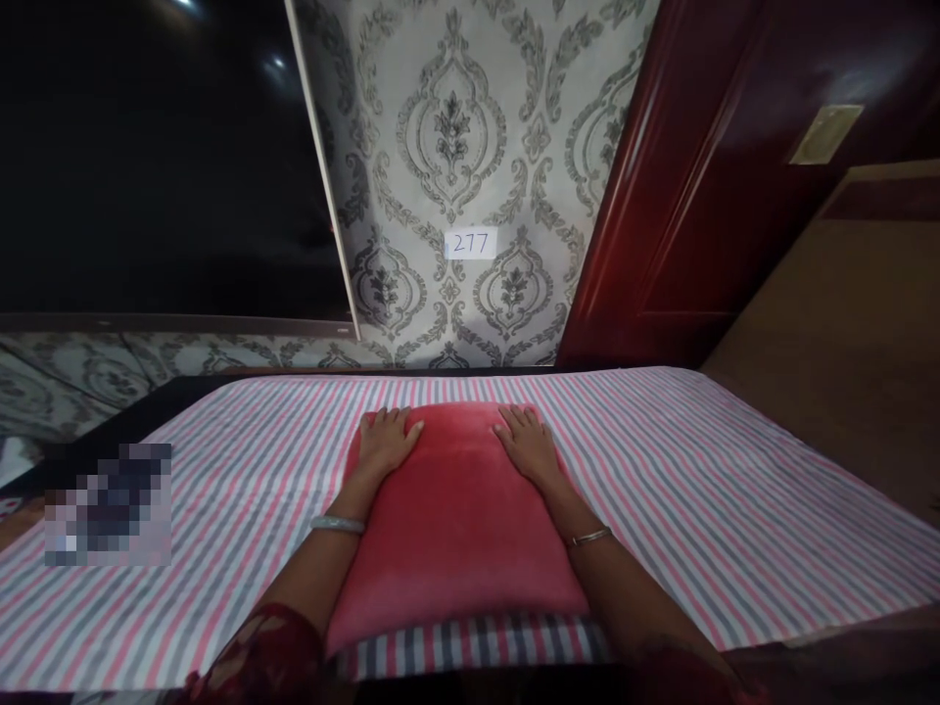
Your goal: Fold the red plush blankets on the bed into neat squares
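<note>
A red, velvety folded cloth or towel (455, 509) lies as a neat rectangle in the middle of the striped cover; its exact kind is unclear. Flat on its far left corner rests my left hand (386, 441), fingers spread. My right hand (529, 446) lies on the far right corner in the same way, also open. Neither hand grips anything, and the red fabric between them looks smooth. Both forearms run along its sides, a bracelet on each wrist.
The pink, grey and white striped cover (242, 490) is spread over the table. At its left, a dark object (110, 504) is blurred out. Behind are a large dark screen (162, 166), patterned wallpaper with a "277" label (470, 243), and dark red woodwork (661, 196).
</note>
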Motion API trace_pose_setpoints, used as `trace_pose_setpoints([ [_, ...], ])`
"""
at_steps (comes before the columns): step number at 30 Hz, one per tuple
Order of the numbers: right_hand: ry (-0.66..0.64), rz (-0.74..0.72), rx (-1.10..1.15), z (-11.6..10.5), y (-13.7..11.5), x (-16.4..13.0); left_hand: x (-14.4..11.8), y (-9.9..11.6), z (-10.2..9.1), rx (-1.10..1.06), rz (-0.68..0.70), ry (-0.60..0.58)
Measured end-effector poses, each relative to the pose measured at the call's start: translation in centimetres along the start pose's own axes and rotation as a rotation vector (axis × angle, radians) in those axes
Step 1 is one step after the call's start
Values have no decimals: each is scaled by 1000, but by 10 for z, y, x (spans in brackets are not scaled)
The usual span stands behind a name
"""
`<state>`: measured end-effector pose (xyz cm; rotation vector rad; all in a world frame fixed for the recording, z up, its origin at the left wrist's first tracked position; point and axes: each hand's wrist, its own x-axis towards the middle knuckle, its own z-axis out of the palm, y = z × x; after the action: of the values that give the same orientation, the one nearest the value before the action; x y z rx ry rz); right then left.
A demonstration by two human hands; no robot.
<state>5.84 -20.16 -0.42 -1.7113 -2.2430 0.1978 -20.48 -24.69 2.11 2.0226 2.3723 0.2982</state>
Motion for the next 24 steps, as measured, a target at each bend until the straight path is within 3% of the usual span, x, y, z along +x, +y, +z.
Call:
trace_pose_setpoints([
  [9,-11,-4,31,2,0,1,-4,3,-6,21,36,0],
  [15,-142,23,54,-29,11,0,-10,6,-34,-1,37,-55],
  [17,-145,61,52,-42,15,-13,-24,12,-42,5,52,-30],
  [19,-88,36,39,-48,15,-35,-46,22,-43,12,160,16],
  [22,-7,-94,19,-40,13,-72,-85,40,-27,-2,381,8],
  [24,-18,-111,22,-27,14,-90,-104,49,-12,-7,410,-34],
])
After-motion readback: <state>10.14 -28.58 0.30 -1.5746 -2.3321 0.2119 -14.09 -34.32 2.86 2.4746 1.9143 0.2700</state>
